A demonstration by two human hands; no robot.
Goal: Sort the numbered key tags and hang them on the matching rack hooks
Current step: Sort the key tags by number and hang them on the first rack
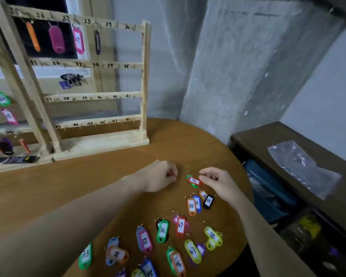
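Note:
A wooden rack point(100, 65) numbered 25 to 48 stands at the back left of the round table point(88, 180). On its top row hang an orange tag point(33, 37), a magenta tag point(57, 39), a pink tag 27 point(78, 41) and a dark tag point(97, 42). Several numbered tags lie loose near the front, among them orange 38 point(191, 206), black 39 point(208, 201), red 37 point(181, 226), green 36 point(162, 230) and yellow 47 point(192, 251). My right hand point(216, 179) pinches the end of a red tag point(194, 181) lying on a green one. My left hand point(162, 174) rests curled beside it; nothing shows in it.
A second rack point(2, 116) with more tags stands at the far left, a black card point(14, 159) at its foot. A bunch of keys point(71, 78) hangs behind the rack. Right of the table's edge is a dark shelf point(284, 140) with a plastic bag point(302, 166).

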